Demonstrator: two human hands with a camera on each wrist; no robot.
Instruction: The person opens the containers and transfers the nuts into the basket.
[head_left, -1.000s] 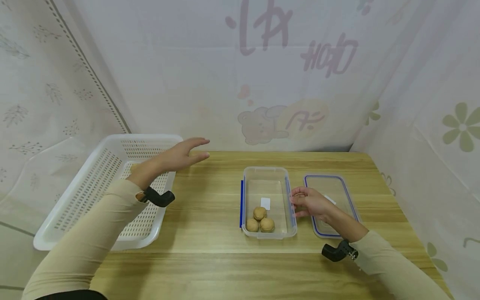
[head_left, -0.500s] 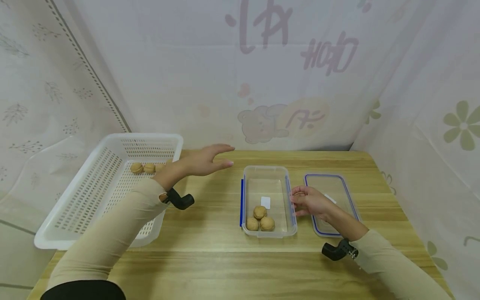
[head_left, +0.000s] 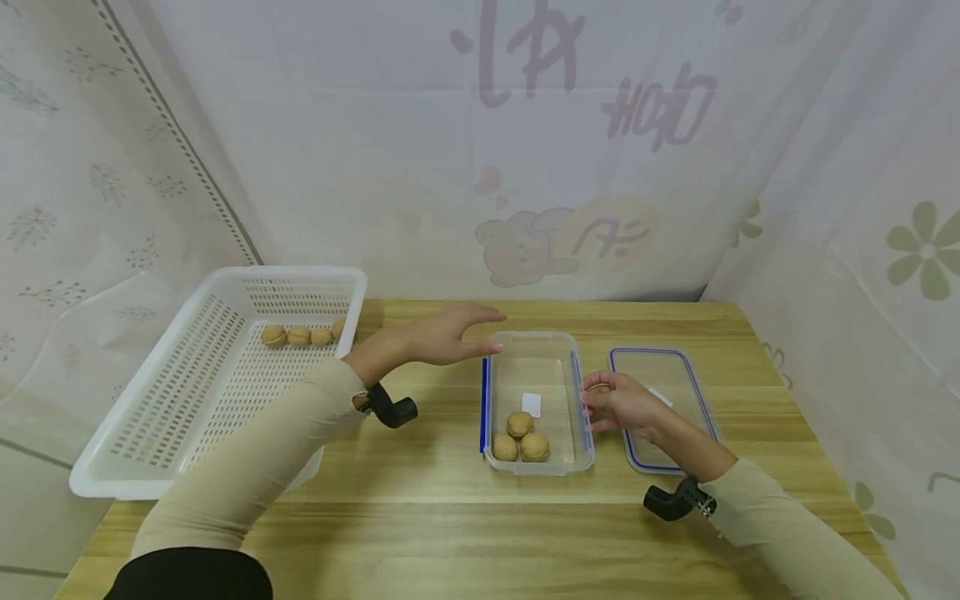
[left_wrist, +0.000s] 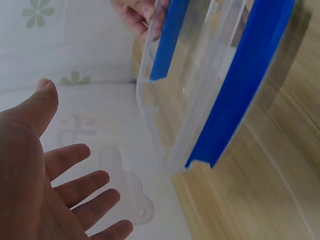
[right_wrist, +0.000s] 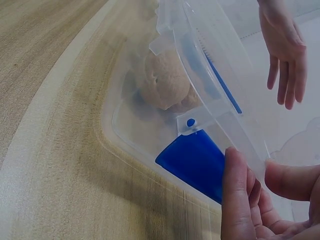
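A clear plastic food container [head_left: 558,375] with blue side clips stands on the wooden table. Three walnuts [head_left: 521,424] sit together at its near left corner, beside a small white label [head_left: 531,405]. My left hand [head_left: 442,335] is empty, fingers extended and thumb apart, its fingertips overlapping the container's far left corner in the head view. In the left wrist view that palm [left_wrist: 55,200] is beside the container's end. My right hand [head_left: 622,407] holds the container's right side, thumb [right_wrist: 287,180] at the rim and curled fingers by the blue clip [right_wrist: 195,162].
A white perforated basket [head_left: 150,400] stands at the left, with several walnuts [head_left: 298,336] in a row at its far end. The clear lid [head_left: 663,375] with a blue seal lies right of the container, partly under my right hand. Printed cloth [head_left: 420,150] hangs behind the table.
My left hand has moved right, from above the basket to the container's far left corner, uncovering the walnuts in the basket. The right hand and container have stayed in place.
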